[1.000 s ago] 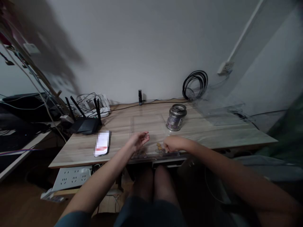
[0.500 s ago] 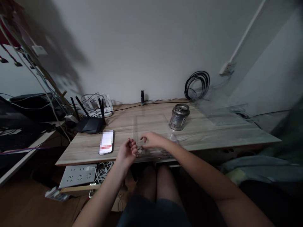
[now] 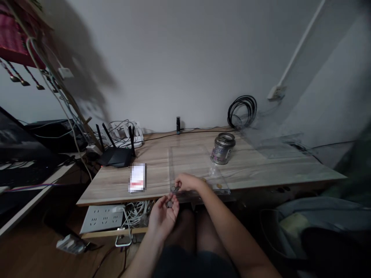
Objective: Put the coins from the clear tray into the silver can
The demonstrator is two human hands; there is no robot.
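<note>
Coins sit in the cupped, palm-up left hand, held just below the desk edge; the right hand rests on the clear tray at that edge, fingertips curled on more coins (whether it pinches one I cannot tell). A coin swept past the loosely open palm could drop to the floor among the cables.

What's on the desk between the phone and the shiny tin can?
In the head view, between the phone and the tin can lies a clear plastic sheet, with the right hand at its near edge.
</note>
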